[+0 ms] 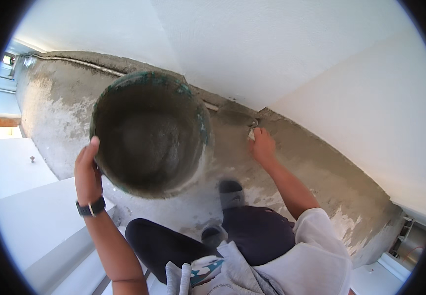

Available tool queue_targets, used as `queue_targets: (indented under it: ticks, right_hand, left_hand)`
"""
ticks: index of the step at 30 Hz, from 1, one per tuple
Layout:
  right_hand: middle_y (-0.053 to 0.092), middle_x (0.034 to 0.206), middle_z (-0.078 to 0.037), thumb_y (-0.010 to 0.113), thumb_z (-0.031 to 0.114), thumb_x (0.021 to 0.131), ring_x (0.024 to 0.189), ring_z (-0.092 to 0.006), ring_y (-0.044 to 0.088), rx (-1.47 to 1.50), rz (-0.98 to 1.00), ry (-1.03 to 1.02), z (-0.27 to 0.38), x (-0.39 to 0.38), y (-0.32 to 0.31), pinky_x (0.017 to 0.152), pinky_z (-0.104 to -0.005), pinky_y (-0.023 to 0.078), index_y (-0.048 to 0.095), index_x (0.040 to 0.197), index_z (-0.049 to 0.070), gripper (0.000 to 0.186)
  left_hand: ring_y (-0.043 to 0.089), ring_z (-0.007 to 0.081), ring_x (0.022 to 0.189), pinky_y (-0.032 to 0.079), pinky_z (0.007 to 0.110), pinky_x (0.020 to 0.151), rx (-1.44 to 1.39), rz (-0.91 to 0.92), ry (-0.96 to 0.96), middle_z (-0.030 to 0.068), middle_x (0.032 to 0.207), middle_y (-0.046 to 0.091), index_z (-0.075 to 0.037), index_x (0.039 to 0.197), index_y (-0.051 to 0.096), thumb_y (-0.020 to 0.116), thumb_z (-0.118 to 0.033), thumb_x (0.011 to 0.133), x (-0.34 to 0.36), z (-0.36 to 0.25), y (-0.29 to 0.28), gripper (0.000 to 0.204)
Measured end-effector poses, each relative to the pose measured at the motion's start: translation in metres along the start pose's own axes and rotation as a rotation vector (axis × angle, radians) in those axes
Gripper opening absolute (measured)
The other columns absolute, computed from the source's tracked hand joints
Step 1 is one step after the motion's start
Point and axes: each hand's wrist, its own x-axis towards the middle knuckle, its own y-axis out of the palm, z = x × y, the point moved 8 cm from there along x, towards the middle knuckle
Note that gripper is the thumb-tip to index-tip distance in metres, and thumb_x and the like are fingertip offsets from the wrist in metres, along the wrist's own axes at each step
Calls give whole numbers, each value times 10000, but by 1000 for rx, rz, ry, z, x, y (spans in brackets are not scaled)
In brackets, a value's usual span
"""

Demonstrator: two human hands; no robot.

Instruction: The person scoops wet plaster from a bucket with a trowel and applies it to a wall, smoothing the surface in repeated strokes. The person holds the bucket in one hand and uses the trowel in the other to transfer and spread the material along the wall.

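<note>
While I've got my left hand (pixel 88 169) clamped on the left rim of the grey-smeared bucket (pixel 119 101), mouth facing me, my right hand (pixel 263 145) grips the trowel (pixel 236 118) handle right of it, blurry blade near the foot of the white wall (pixel 267 54).

bucket (pixel 110 123): plastic-looking, caked rough and matt, faint damp sheen inside | trowel (pixel 235 118): dull, metal-looking, smeared over | floor (pixel 343 226): rough matt cement, chalky in patches | wall (pixel 223 49): smooth, matt, paint-like | trousers (pixel 257 231): smooth matt cloth | shirt (pixel 301 255): soft cloth | wristband (pixel 82 210): smooth, one metallic glint
</note>
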Motion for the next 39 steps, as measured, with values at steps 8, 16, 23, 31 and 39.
queue_targets:
  ticks: [8,16,23,31,39]
  right_hand:
    - [598,1072,-183,718,171,842,992,-413,626,-69,101,79,3,32,7,808,-524,507,566,1107,78,320]
    - [628,1039,-210,730,235,847,962,-426,642,-77,111,29,36,44,-12,806,-528,511,562,1079,63,334]
    - [679,871,-219,726,308,876,856,-429,668,19,0,-15,111,64,-158,742,-504,518,614,997,19,333]
    - [668,875,-211,704,297,903,790,-393,640,133,222,-196,276,67,-199,710,-439,506,673,972,-26,332]
    - [678,939,-106,666,230,870,874,-255,673,-588,136,-717,464,137,-42,736,-448,473,687,967,58,198]
  left_hand:
    - [657,176,851,515,337,835,34,-92,-390,29,891,712,-78,1051,711,699,-446,914,56,-16,-39,393]
    - [698,222,985,514,314,942,-204,-6,-263,211,1198,693,89,1241,635,744,-579,856,94,-9,-41,779]
    - [698,216,955,550,318,797,-131,141,-187,180,1116,713,129,1223,643,773,-495,859,133,-50,-3,734]
    - [640,158,859,507,303,774,210,26,2,116,943,708,132,986,729,792,-554,817,157,-82,-58,710]
    - [576,105,783,470,262,704,250,75,86,53,831,647,96,888,713,803,-585,792,199,-87,-77,694]
